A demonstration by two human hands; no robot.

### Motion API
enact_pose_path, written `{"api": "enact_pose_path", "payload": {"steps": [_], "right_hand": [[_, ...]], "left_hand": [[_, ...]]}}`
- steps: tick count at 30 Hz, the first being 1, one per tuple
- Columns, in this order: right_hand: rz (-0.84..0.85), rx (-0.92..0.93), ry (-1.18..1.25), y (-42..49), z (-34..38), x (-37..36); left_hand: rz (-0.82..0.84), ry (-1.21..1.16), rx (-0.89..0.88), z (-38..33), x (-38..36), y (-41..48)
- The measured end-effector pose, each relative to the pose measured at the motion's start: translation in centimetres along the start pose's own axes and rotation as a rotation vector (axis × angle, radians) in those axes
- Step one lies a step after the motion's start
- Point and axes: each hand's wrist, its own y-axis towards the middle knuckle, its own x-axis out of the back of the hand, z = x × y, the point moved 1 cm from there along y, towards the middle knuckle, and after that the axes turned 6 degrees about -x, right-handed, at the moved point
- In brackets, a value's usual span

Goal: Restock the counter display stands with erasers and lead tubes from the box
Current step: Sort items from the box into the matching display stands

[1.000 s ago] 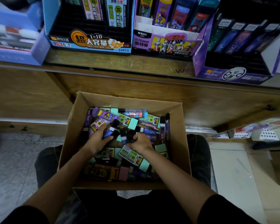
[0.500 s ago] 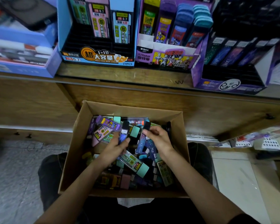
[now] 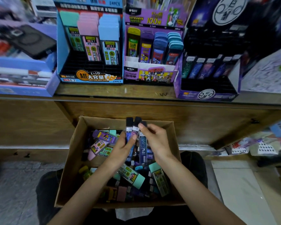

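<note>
Lead tubes [image 3: 129,125], three of them with dark caps, stand fanned just above the far end of the cardboard box [image 3: 71,159] on the person's lap. The left hand [image 3: 122,148] grips two side by side, thumb across their fronts. The right hand [image 3: 156,140] pinches the third tube [image 3: 143,148] near its cap, close beside the other two.

Beneath them the box holds a loose heap of packs [image 3: 131,176] in mint, pink, purple and black, too jumbled to count and partly hidden by the person's arms [image 3: 185,179].

Three display stands sit in a row on the worktop [image 3: 136,91]: a blue stand [image 3: 89,78] with three columns, a purple stand [image 3: 149,75] with four, and a dark stand [image 3: 206,93] showing about six tubes in its back row, its front slots too dark to read. The stand tops are cut off, and a tray [image 3: 21,90] at far left is blurred.
</note>
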Motion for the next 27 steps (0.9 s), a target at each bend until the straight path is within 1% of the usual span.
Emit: {"api": "enact_pose_path", "payload": {"steps": [4,8,12,15,18,20,22,24,27], "right_hand": [[-0.026,0.121,-0.056,-1.0,2.3,2.4],[-0.019,0.271,-0.143,-1.5,5.8,6.0],[-0.091,0.451,-0.212,-1.7,11.5,10.3],[-0.156,0.522,-0.242,-1.3,15.7,13.9],[-0.187,0.592,-0.179,-0.6,19.6,16.5],[-0.216,0.66,-0.23,0.0,21.4,17.7],[-0.208,0.714,-0.331,0.7,22.4,18.4],[-0.205,0.734,-0.432,1.8,22.5,18.6],[-0.165,0.733,-0.465,3.6,21.8,18.9]], "left_hand": [[0.014,0.014,-0.075,-2.4,-0.6,-0.3],[0.056,0.056,-0.241,-5.8,-1.4,0.4],[0.091,0.036,-0.332,-9.7,-2.5,1.7],[0.108,0.06,-0.395,-11.9,-3.4,2.9],[0.124,0.076,-0.434,-13.7,-4.1,4.3],[0.129,0.086,-0.45,-14.5,-4.7,5.0],[0.118,0.09,-0.469,-15.1,-5.1,5.5],[0.108,0.091,-0.48,-15.4,-5.6,5.8],[0.102,0.081,-0.471,-15.3,-6.0,5.9]]}}
